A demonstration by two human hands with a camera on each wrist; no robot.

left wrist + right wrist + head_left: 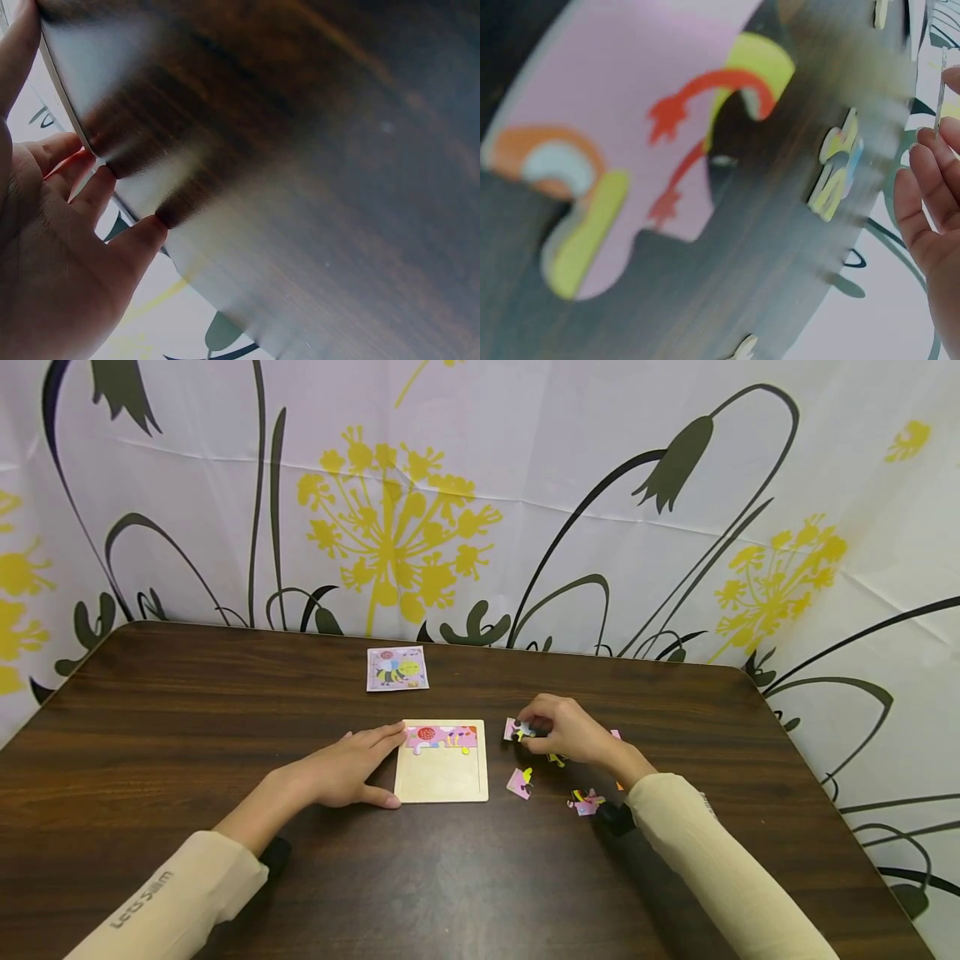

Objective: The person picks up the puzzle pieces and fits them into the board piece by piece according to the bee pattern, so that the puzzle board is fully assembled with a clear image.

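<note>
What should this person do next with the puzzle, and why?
Probably move the puzzle piece pinched by the right hand over to the wooden puzzle tray: joined pieces line its top, the area below is bare, and the left hand touches its edge.

Surface (225, 710): dk brown woodgrain top, streaks run roughly L-R, far corners rounded, thin lighter edge trim. Soft sheen nr front ctr. Bkgd = white fabric-like backdrop (555, 410) just behind far edge, also down R side; horiz. crease lines, a few wrinkles on R. Print: big yellow flower heads (388, 547), dk grey-green drooping bells (678, 456), thin arching stems, lobed leaves (476, 628) low down. Light's diffuse, slight lilac tint up top, warmer on R.
</note>
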